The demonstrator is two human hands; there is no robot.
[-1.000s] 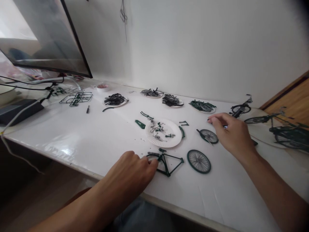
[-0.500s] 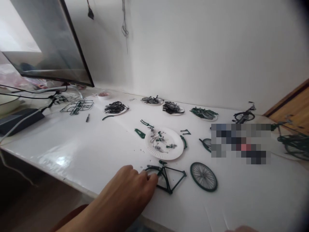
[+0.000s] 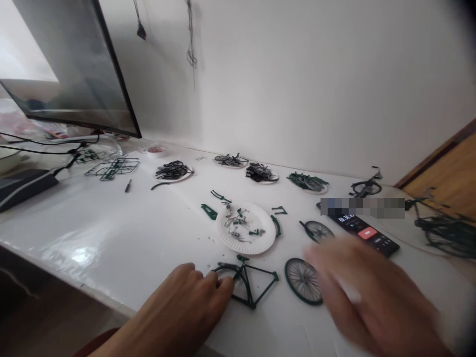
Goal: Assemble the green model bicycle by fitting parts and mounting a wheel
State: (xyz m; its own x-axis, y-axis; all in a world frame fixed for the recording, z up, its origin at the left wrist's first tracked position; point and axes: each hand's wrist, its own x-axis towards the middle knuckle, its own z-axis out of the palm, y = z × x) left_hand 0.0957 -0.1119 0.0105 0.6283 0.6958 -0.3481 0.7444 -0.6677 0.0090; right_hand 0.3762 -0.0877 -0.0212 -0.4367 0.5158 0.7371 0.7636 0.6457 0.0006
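Observation:
My left hand (image 3: 197, 292) is closed on the rear end of a dark green model bicycle frame (image 3: 256, 292), fitted with a small saddle (image 3: 243, 258). The frame is at the table's near side. My right hand (image 3: 364, 282), smeared by motion, hangs over the right side of the table and covers part of a spoked wheel (image 3: 300, 280). Whether its fingers hold anything cannot be seen. Behind it lies a second wheel (image 3: 319, 231) with a dark piece at its left. A white paper plate (image 3: 270, 238) beyond the frame carries small silver and green parts.
Green parts (image 3: 209, 211) lie round the plate. Several plates of parts, such as the green pile (image 3: 308, 181), line the wall. Assembled model bicycles (image 3: 442, 223) and a phone (image 3: 372, 233) are at right. A screwdriver (image 3: 128, 186), sprues (image 3: 115, 167) and a monitor (image 3: 74, 64) are at left.
My right hand has come up from the bottom edge over the wheel. My left hand keeps its hold on the bicycle frame. The view has shifted slightly.

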